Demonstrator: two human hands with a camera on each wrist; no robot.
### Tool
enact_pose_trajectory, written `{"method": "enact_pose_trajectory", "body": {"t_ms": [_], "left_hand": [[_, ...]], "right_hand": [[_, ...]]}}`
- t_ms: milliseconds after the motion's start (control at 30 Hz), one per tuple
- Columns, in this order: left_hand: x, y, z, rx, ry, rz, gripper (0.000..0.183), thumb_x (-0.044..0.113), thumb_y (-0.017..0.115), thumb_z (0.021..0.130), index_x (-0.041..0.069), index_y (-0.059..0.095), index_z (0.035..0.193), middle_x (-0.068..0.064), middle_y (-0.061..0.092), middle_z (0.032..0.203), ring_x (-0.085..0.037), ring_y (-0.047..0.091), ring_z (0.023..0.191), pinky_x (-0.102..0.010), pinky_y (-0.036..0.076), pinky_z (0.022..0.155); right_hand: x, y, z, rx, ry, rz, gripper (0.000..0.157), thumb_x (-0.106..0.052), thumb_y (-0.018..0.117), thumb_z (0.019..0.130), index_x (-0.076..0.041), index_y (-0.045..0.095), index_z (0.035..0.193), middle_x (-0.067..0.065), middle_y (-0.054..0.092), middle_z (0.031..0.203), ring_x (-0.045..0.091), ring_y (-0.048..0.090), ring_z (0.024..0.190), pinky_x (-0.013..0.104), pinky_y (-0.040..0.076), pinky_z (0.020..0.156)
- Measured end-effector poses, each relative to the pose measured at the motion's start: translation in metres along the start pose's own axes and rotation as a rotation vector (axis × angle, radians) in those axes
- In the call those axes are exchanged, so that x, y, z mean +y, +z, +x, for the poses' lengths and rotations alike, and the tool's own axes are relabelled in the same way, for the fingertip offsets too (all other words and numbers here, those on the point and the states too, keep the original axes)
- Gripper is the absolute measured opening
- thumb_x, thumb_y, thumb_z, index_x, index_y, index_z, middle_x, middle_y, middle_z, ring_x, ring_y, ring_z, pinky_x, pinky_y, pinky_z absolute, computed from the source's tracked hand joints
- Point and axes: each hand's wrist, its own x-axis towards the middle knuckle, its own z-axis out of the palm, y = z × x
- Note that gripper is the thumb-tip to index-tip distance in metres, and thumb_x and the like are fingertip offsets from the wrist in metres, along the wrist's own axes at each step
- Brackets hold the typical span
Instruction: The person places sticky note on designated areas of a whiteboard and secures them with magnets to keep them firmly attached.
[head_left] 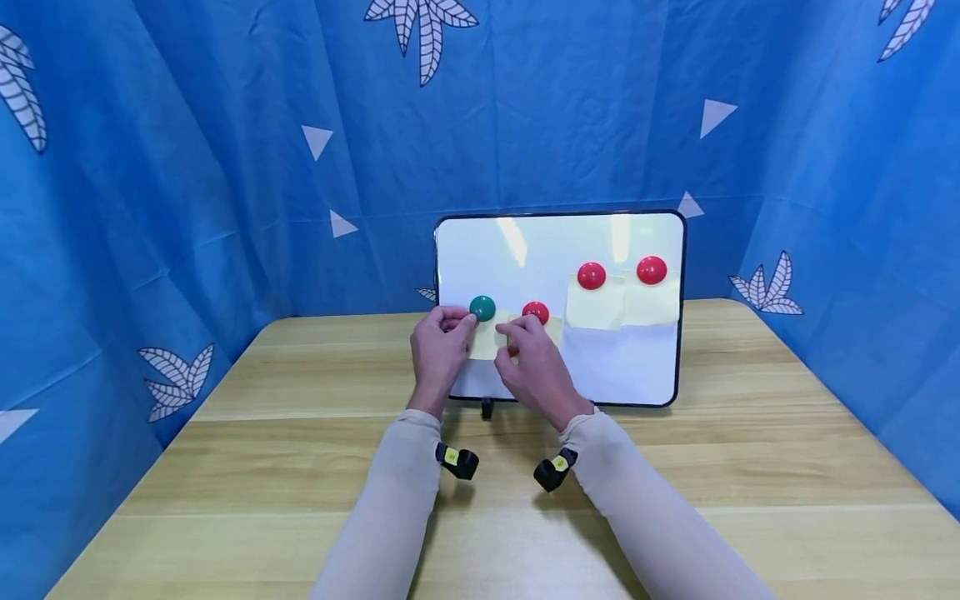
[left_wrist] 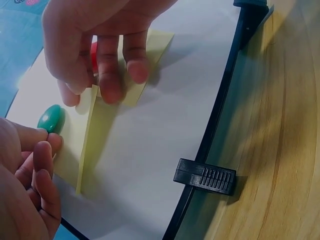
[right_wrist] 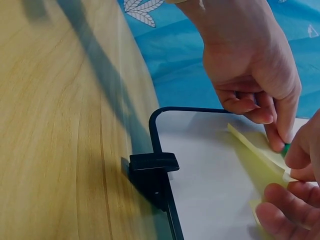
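Note:
In the head view my left hand (head_left: 438, 352) is at the lower left of a whiteboard (head_left: 510, 275), its thumb and index finger pinching the rim of a round green magnet (head_left: 482, 307). The magnet sits at the top of a yellow sticky note (head_left: 484, 340). My right hand (head_left: 537, 367) pinches that note's edge between thumb and index finger; the right wrist view shows the pinched note (right_wrist: 260, 152) lifting away from the board along one side. Behind the right hand, a red magnet (head_left: 537, 309) lies on another yellow note (head_left: 556, 331), partly covered.
Two more red magnets (head_left: 591, 276) hold yellow notes (head_left: 596, 304) on the board's right half. Black clip feet (left_wrist: 205, 176) support the board's lower edge on the wooden table (head_left: 300, 467). A blue patterned curtain (head_left: 225, 167) hangs behind and on both sides.

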Motion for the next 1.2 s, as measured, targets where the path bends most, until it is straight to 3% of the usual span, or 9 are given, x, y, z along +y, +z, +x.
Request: {"method": "enact_pose_trajectory", "body": {"t_ms": [533, 767, 967, 1200], "left_hand": [[0.0, -0.002, 0.001, -0.023, -0.043, 0.006, 0.011, 0.025, 0.074, 0.092, 0.016, 0.07, 0.096, -0.003, 0.068, 0.09, -0.022, 0.062, 0.081, -0.032, 0.053, 0.066], [-0.002, -0.003, 0.001, -0.036, -0.047, 0.002, 0.01, 0.024, 0.074, 0.091, 0.015, 0.069, 0.095, -0.004, 0.067, 0.088, -0.022, 0.062, 0.074, -0.032, 0.052, 0.063], [-0.006, 0.001, -0.003, -0.122, -0.017, 0.003, 0.009, 0.022, 0.072, 0.092, 0.014, 0.067, 0.095, -0.005, 0.066, 0.087, -0.022, 0.063, 0.069, -0.032, 0.053, 0.065], [-0.002, 0.006, -0.011, -0.208, 0.067, 0.057, 0.008, 0.023, 0.07, 0.094, 0.016, 0.067, 0.097, -0.002, 0.067, 0.088, -0.022, 0.063, 0.073, -0.034, 0.054, 0.067]], "right_hand": [[0.001, 0.001, 0.0, -0.008, -0.022, -0.042, 0.041, -0.009, 0.07, 0.09, -0.002, 0.065, 0.13, 0.008, 0.055, 0.113, 0.014, 0.06, 0.084, 0.025, 0.056, 0.072], [0.002, 0.0, -0.001, 0.013, -0.031, -0.045, 0.026, -0.008, 0.068, 0.09, -0.004, 0.071, 0.116, 0.005, 0.054, 0.104, 0.014, 0.061, 0.079, 0.024, 0.054, 0.068], [0.002, -0.004, -0.007, -0.01, 0.062, -0.013, 0.017, -0.009, 0.065, 0.091, -0.006, 0.073, 0.105, 0.002, 0.059, 0.095, 0.015, 0.057, 0.077, 0.028, 0.052, 0.068], [0.006, -0.01, -0.022, -0.132, 0.238, 0.209, 0.016, -0.013, 0.062, 0.095, -0.01, 0.075, 0.103, -0.002, 0.067, 0.086, 0.02, 0.058, 0.074, 0.032, 0.052, 0.067]]}}
